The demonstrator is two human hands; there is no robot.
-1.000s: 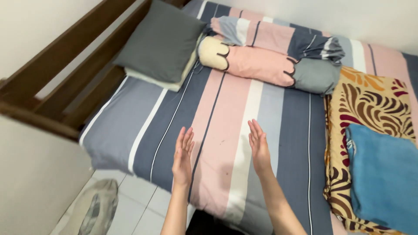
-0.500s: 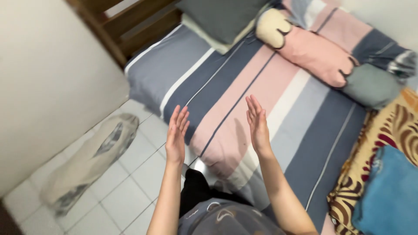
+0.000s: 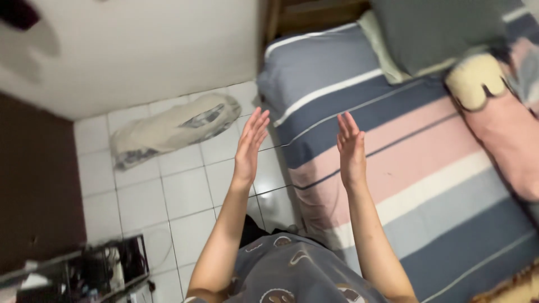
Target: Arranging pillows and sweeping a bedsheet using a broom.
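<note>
We are holding our left hand and right hand up, flat, fingers straight, palms facing, gripping nothing, above the blue-and-pink striped bedsheet and white tiled floor.

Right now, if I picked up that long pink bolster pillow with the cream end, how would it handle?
The long pink bolster pillow with the cream end would probably sag at both ends, since its fabric cover looks soft and stuffed. It seems light for its bulk. Being cylindrical, it may roll across the striped bedsheet if pushed sideways.
</note>
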